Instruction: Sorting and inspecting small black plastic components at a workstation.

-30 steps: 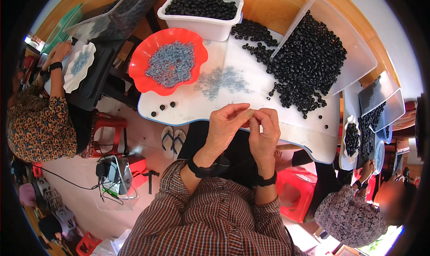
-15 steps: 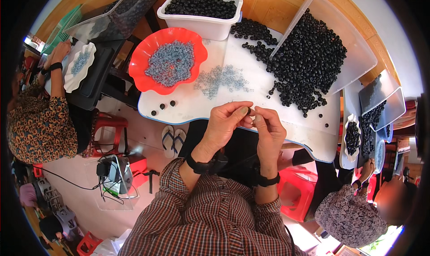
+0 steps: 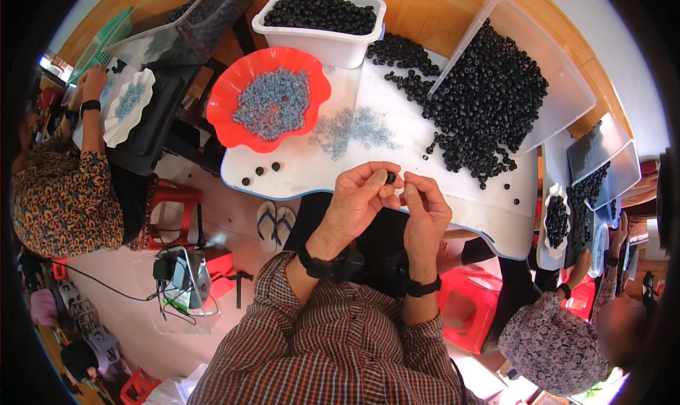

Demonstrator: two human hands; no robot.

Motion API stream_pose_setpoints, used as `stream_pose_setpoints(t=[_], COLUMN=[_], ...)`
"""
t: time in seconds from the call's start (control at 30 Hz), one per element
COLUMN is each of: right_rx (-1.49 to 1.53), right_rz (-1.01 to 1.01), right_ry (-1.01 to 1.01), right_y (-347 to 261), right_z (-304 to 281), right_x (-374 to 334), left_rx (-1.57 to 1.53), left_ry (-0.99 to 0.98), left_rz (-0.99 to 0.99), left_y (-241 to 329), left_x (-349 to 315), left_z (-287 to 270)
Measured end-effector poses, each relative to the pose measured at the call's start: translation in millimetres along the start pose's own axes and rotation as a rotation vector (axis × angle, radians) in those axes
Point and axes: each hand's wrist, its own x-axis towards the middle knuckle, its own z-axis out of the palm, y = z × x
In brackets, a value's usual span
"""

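Over the front edge of the white table [image 3: 283, 177], my two hands are close together. My left hand [image 3: 354, 201] pinches a small black ring-shaped part [image 3: 391, 178] between thumb and forefinger. Just to its right, the thumb and fingertips of my right hand [image 3: 426, 210] are pressed together; whatever they hold is too small to make out. Beyond my hands lies a thin scatter of small translucent bluish-grey pieces [image 3: 354, 130]. More of them fill a red scalloped bowl [image 3: 222, 115]. A large heap of black parts [image 3: 489, 97] spills from a tipped clear bin [image 3: 559, 86].
A white tub [image 3: 315, 46] of black parts stands at the back. Several loose black parts [image 3: 258, 170] lie at the table's left front. Co-workers sit on both sides, beside a white dish [image 3: 142, 97] and a smaller clear bin [image 3: 616, 171]. Red stools [image 3: 471, 302] stand below.
My fingertips have moved slightly apart, and the black part shows more plainly in my left fingers. The co-worker's arms at the right have shifted. The view has moved a little.
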Motion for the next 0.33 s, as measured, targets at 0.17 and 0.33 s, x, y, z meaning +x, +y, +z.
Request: stream_pose_setpoints(t=[0.17,0.33], right_rx=[0.001,0.009], right_rz=[-0.009,-0.018], right_ry=[-0.001,-0.007], right_y=[1.8,-2.3], right_z=[0.5,3.0], right_x=[0.5,0.3], left_rx=[-0.087,-0.156], left_ry=[-0.037,-0.064], left_rz=[0.017,0.024], left_y=[2.9,9.0], left_x=[0.5,-1.5], left_z=[0.1,4.9])
